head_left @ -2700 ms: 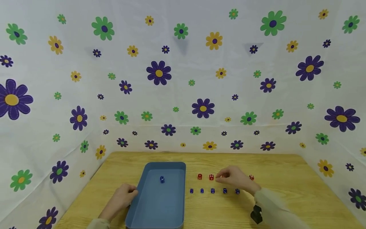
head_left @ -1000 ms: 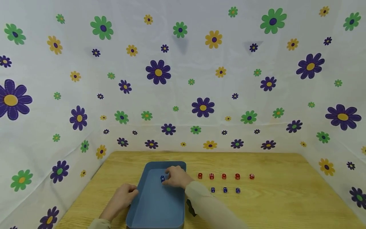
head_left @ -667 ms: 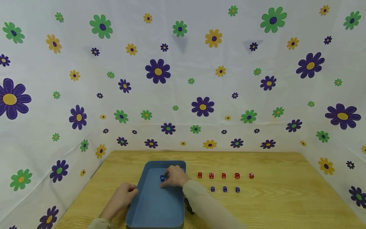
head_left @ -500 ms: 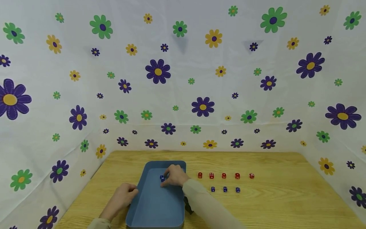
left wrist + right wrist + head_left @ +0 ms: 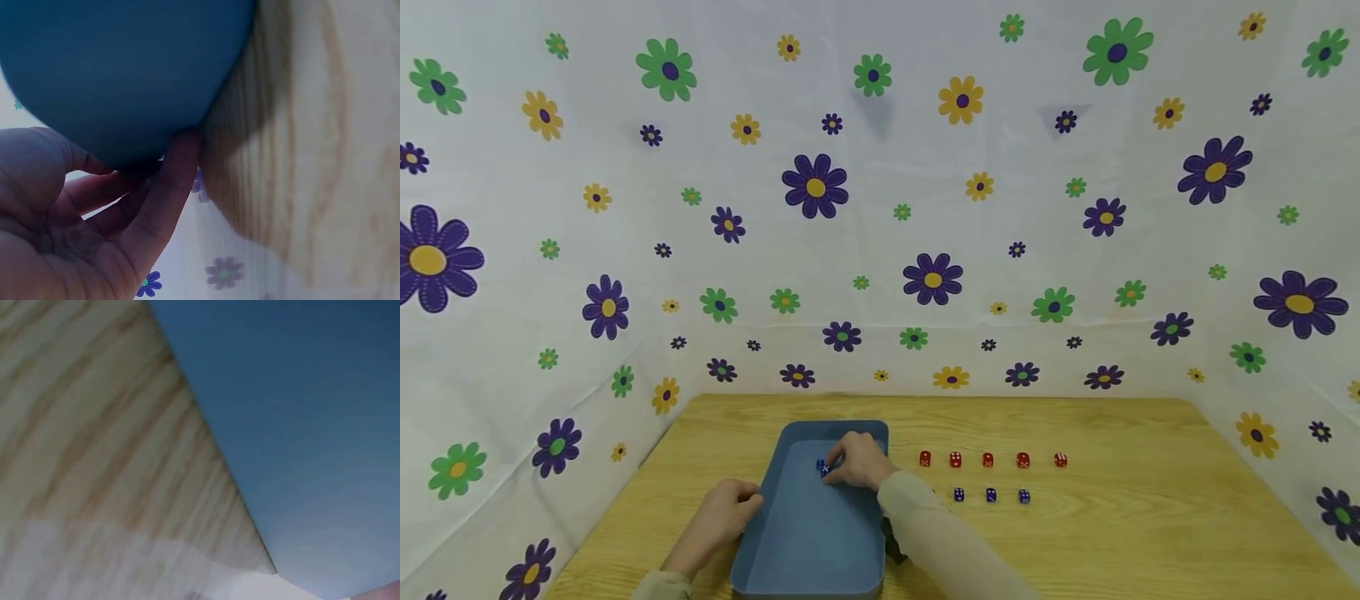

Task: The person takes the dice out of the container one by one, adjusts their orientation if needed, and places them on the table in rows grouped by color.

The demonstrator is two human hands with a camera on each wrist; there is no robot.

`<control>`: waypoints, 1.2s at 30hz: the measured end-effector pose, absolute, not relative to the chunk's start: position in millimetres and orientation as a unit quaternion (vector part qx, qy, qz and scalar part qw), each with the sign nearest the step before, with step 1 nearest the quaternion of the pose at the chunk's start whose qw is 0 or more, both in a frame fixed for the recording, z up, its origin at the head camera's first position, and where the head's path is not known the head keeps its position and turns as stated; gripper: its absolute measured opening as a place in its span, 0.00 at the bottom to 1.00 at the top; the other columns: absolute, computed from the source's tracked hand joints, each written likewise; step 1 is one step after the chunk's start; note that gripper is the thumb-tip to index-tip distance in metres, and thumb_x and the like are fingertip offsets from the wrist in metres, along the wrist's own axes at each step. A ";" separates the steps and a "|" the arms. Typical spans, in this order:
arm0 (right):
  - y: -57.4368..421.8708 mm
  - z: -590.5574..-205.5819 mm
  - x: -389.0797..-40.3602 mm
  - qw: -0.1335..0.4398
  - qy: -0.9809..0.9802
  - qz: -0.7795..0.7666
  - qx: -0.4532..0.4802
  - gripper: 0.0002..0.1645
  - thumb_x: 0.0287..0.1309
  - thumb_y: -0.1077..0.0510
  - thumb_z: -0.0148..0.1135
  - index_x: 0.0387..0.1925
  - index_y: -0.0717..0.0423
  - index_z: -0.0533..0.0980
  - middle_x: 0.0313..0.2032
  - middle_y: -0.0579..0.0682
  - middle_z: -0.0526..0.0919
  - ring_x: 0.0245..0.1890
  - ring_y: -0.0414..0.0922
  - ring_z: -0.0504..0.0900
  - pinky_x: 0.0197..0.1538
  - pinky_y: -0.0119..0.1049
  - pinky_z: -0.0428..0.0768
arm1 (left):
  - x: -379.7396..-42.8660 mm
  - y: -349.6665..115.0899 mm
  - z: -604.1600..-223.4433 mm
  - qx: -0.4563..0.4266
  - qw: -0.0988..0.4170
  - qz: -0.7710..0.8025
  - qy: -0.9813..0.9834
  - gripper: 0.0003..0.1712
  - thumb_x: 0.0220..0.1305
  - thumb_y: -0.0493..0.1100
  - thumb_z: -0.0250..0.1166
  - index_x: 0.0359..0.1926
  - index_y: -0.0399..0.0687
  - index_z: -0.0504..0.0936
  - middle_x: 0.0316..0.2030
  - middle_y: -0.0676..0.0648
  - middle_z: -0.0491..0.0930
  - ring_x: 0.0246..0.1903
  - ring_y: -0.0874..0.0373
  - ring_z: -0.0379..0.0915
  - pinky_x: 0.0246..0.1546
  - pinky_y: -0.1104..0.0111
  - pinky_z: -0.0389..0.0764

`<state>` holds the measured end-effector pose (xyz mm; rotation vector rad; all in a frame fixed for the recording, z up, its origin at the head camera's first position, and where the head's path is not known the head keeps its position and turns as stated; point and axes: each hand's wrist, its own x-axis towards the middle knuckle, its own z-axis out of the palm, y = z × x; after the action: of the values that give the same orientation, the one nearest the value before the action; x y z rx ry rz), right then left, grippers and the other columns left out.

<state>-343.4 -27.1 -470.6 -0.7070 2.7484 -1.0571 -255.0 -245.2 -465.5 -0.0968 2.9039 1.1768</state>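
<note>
Inside the blue-grey tray, near its far end, small blue dice sit at the fingertips of my right hand. Thumb and forefinger pinch at them; how many dice are there I cannot tell. My left hand holds the tray's left side. In the left wrist view, the fingers curl up against the tray wall. The right wrist view has only the tray's outer wall and a sliver of skin in the lower corner.
Right of the tray, a row of several red dice lies on the wooden table. In front of it are three blue dice, and the right sleeve covers the table beside them. Flowered white cloth surrounds the table.
My right hand has moved left from the red row into the tray. The red row now shows fully; the two leftmost blue dice of the front row are out of sight. The left hand stays put.
</note>
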 end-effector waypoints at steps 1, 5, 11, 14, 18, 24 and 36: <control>-27.5 -470.9 -343.3 0.055 0.906 -0.349 -0.233 0.13 0.47 0.57 0.76 0.37 0.54 0.87 0.40 0.52 0.87 0.31 0.41 0.81 0.33 0.32 0.80 | -255.3 -245.6 -465.9 -0.031 0.005 0.375 0.927 0.11 0.63 0.36 0.56 0.33 0.35 0.85 0.18 0.50 0.69 0.22 0.58 0.66 0.24 0.68 0.69; -28.6 -472.3 -343.4 0.051 0.908 -0.346 -0.232 0.13 0.48 0.57 0.76 0.38 0.54 0.87 0.42 0.52 0.87 0.31 0.40 0.81 0.33 0.31 0.79 | -257.3 -247.0 -467.5 -0.025 0.008 0.366 0.930 0.14 0.64 0.36 0.56 0.40 0.31 0.85 0.24 0.49 0.75 0.26 0.58 0.69 0.27 0.68 0.72; -27.5 -471.3 -345.1 0.051 0.904 -0.353 -0.235 0.13 0.52 0.56 0.73 0.41 0.55 0.87 0.40 0.50 0.87 0.28 0.37 0.77 0.30 0.30 0.76 | -258.0 -245.6 -467.4 -0.024 0.000 0.363 0.932 0.11 0.63 0.36 0.56 0.32 0.35 0.84 0.21 0.51 0.73 0.24 0.58 0.68 0.25 0.69 0.70; -25.9 -469.6 -343.9 0.052 0.892 -0.380 -0.239 0.13 0.54 0.57 0.72 0.41 0.57 0.86 0.36 0.49 0.85 0.26 0.37 0.75 0.29 0.30 0.74 | -256.5 -244.6 -467.9 -0.025 0.002 0.370 0.929 0.13 0.63 0.36 0.56 0.22 0.39 0.79 0.16 0.51 0.66 0.20 0.59 0.64 0.22 0.69 0.66; -23.9 -468.6 -343.0 0.046 0.878 -0.410 -0.245 0.13 0.55 0.57 0.71 0.42 0.58 0.86 0.27 0.46 0.82 0.21 0.36 0.73 0.25 0.29 0.72 | -255.1 -244.9 -468.2 -0.022 -0.005 0.369 0.929 0.11 0.63 0.35 0.56 0.26 0.38 0.82 0.17 0.52 0.68 0.21 0.58 0.65 0.22 0.69 0.67; -19.9 -466.7 -344.0 0.039 0.872 -0.423 -0.244 0.13 0.55 0.56 0.71 0.41 0.57 0.86 0.21 0.42 0.80 0.18 0.35 0.70 0.22 0.27 0.67 | -257.0 -245.6 -467.9 -0.026 -0.004 0.365 0.931 0.11 0.63 0.36 0.56 0.32 0.35 0.85 0.19 0.51 0.71 0.22 0.58 0.66 0.24 0.68 0.69; -3.5 -458.6 -336.5 0.042 0.851 -0.464 -0.242 0.12 0.55 0.57 0.70 0.41 0.58 0.86 0.17 0.43 0.75 0.17 0.36 0.66 0.21 0.28 0.63 | -256.5 -246.4 -469.5 -0.018 -0.004 0.351 0.936 0.12 0.62 0.36 0.56 0.31 0.34 0.84 0.21 0.52 0.72 0.23 0.59 0.66 0.25 0.69 0.69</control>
<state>-336.5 -3.5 -458.6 -0.7410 2.6030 -1.4211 -256.5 -246.4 -469.5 -0.0568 2.9477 1.1067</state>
